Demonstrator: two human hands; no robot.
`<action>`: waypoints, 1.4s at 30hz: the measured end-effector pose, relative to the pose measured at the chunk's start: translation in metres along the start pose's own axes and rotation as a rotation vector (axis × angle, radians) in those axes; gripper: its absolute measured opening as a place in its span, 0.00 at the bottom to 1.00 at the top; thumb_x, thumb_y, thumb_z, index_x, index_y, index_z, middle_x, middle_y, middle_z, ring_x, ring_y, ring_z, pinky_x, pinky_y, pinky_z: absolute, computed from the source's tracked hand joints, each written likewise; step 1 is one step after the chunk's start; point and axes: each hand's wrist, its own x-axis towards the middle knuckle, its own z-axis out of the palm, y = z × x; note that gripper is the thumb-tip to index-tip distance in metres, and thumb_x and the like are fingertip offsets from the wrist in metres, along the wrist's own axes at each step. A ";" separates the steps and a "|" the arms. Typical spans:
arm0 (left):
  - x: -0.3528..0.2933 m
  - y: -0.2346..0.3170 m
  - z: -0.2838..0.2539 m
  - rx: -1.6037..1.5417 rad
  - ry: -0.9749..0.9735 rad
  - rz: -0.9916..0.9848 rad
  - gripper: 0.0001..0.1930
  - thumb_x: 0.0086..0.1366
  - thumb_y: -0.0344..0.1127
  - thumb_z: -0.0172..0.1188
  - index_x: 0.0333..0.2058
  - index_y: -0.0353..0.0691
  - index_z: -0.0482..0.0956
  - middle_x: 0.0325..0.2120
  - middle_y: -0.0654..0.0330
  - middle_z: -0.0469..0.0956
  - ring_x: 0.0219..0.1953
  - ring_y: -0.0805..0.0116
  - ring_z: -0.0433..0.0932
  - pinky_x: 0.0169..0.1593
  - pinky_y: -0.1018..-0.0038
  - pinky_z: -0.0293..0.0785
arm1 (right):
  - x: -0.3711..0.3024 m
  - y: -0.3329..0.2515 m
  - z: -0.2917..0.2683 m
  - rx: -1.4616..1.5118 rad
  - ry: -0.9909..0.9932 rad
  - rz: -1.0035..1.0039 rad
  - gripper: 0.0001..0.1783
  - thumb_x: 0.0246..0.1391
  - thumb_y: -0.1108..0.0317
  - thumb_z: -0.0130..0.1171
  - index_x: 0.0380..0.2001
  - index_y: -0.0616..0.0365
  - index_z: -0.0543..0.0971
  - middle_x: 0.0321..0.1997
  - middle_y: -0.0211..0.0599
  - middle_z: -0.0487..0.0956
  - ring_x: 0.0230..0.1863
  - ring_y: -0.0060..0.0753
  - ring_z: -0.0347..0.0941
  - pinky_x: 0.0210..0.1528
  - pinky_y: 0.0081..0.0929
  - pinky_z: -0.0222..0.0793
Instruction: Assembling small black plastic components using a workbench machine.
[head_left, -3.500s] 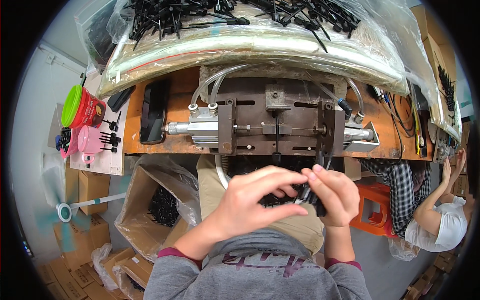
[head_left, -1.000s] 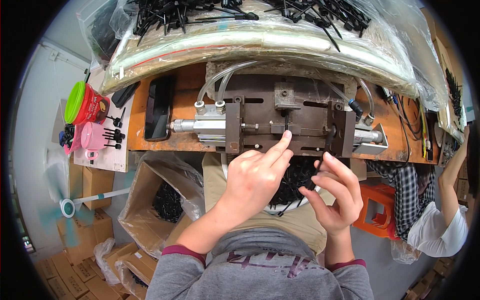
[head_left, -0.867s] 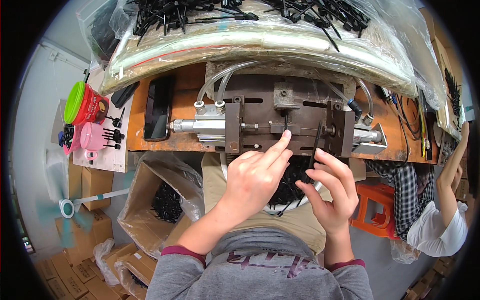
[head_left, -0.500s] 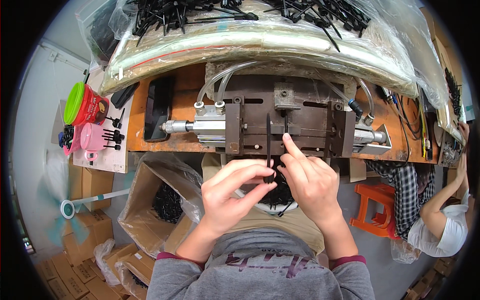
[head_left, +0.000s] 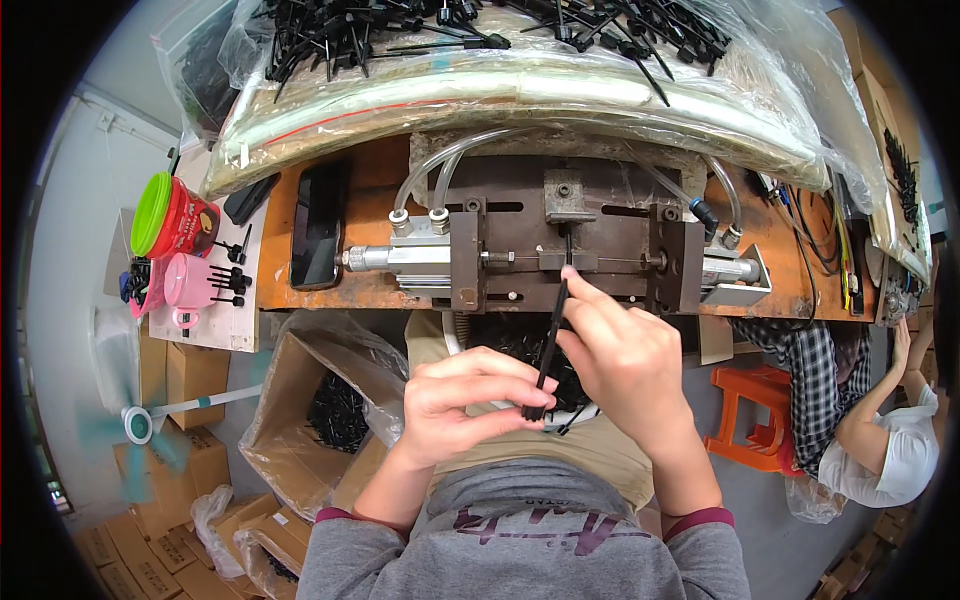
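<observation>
One wooden workbench [head_left: 375, 220] carries one brown metal fixture [head_left: 520, 225] with two pneumatic cylinders [head_left: 420, 262], one at each end. Two hands work before it. The left hand [head_left: 455, 405] has its thumb and fingers closed in a pinch on the lower end of a black cable tie [head_left: 549, 350] (one or several stacked, I cannot tell), which slants up toward the fixture. The right hand [head_left: 625, 365] extends its index finger to the fixture's centre; whether its curled fingers hold anything is hidden.
</observation>
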 end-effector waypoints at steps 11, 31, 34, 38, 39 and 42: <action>0.005 0.021 0.010 0.278 -0.073 0.096 0.14 0.48 0.22 0.71 0.36 0.34 0.85 0.35 0.54 0.82 0.36 0.64 0.82 0.40 0.72 0.81 | 0.005 -0.015 -0.016 1.333 0.084 0.601 0.06 0.60 0.73 0.59 0.35 0.66 0.80 0.25 0.32 0.78 0.18 0.11 0.67 0.19 0.11 0.60; 0.169 0.182 -0.166 1.354 0.768 1.155 0.10 0.50 0.29 0.71 0.31 0.34 0.83 0.24 0.62 0.77 0.30 0.66 0.76 0.35 0.67 0.73 | 0.015 -0.014 -0.004 1.107 0.724 0.410 0.08 0.67 0.69 0.50 0.35 0.63 0.73 0.33 0.35 0.73 0.19 0.12 0.60 0.19 0.10 0.54; 0.208 0.163 -0.208 1.110 1.032 0.779 0.29 0.66 0.32 0.59 0.64 0.37 0.61 0.59 0.46 0.65 0.50 0.64 0.74 0.52 0.77 0.70 | -0.006 -0.028 0.011 1.123 0.617 0.454 0.08 0.66 0.69 0.51 0.34 0.63 0.73 0.33 0.36 0.73 0.18 0.12 0.59 0.18 0.10 0.53; 0.170 0.110 -0.189 0.937 0.899 0.853 0.29 0.58 0.28 0.64 0.59 0.40 0.68 0.51 0.54 0.69 0.43 0.65 0.76 0.47 0.69 0.72 | -0.023 -0.034 0.024 1.241 0.498 0.537 0.07 0.64 0.71 0.53 0.34 0.65 0.73 0.32 0.38 0.75 0.18 0.16 0.64 0.18 0.12 0.59; 0.149 0.099 -0.189 0.786 0.759 0.633 0.35 0.61 0.24 0.58 0.65 0.44 0.56 0.58 0.52 0.59 0.48 0.64 0.74 0.53 0.69 0.71 | -0.025 -0.035 0.024 1.245 0.473 0.528 0.07 0.64 0.71 0.54 0.34 0.65 0.74 0.32 0.38 0.75 0.19 0.17 0.65 0.18 0.12 0.60; 0.102 0.078 -0.166 0.519 0.727 0.463 0.30 0.63 0.23 0.57 0.63 0.41 0.60 0.56 0.54 0.65 0.49 0.68 0.74 0.54 0.71 0.71 | -0.030 -0.016 0.014 1.159 0.474 0.513 0.07 0.63 0.72 0.53 0.34 0.67 0.75 0.29 0.41 0.76 0.17 0.19 0.66 0.19 0.13 0.61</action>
